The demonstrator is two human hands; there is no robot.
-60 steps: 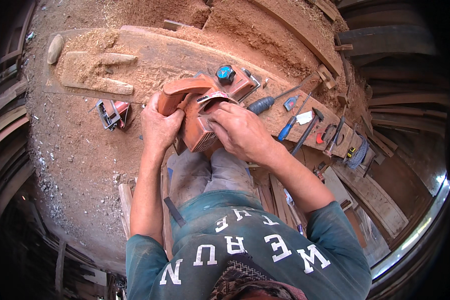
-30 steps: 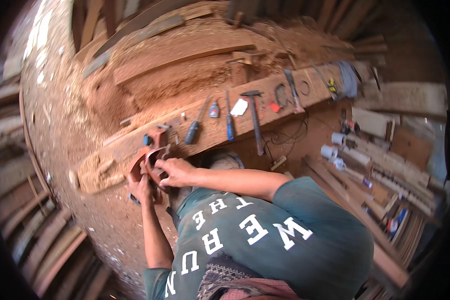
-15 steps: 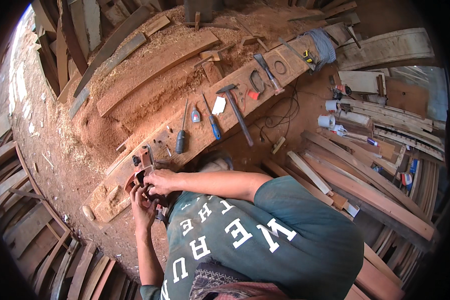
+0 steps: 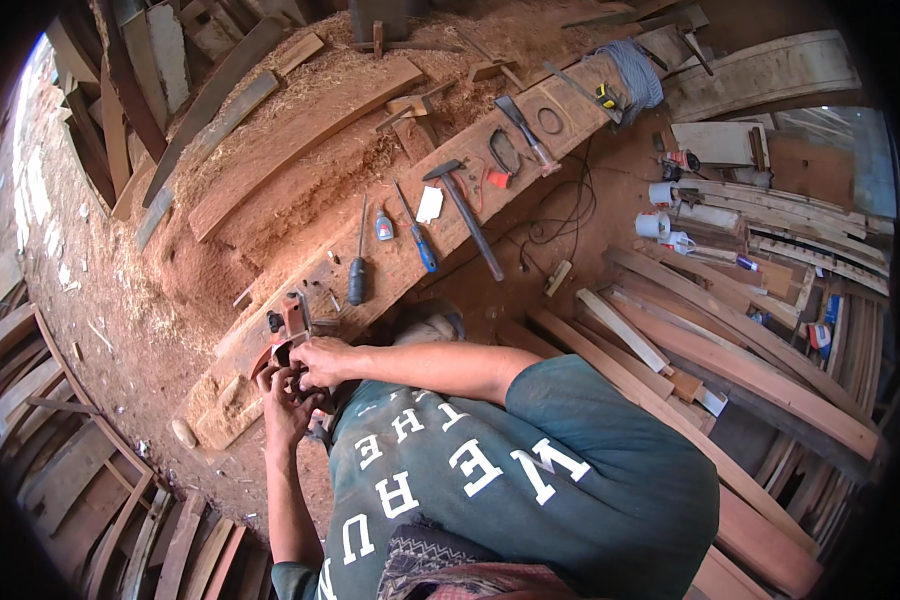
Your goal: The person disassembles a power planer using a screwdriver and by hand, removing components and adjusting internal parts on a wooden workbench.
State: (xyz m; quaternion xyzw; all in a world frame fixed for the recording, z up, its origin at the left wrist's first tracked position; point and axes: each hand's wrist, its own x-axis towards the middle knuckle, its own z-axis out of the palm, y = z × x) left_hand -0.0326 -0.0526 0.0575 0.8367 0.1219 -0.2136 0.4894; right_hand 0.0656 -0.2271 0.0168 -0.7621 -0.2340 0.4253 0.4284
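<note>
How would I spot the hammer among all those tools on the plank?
Find the long reddish plank running diagonally across the sawdust floor. About midway lies a row of hand tools; the hammer is the longest, with a dark metal head and a dark handle overhanging the plank's near edge, right of the blue-handled screwdriver.

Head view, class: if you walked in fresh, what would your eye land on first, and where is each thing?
First come the two hands at lower left: the left hand and right hand close together on an orange power tool at the near end of a long plank. Next, the row of tools lying along that plank, among them a hammer and two screwdrivers. Reddish sawdust covers the ground behind it.
</note>
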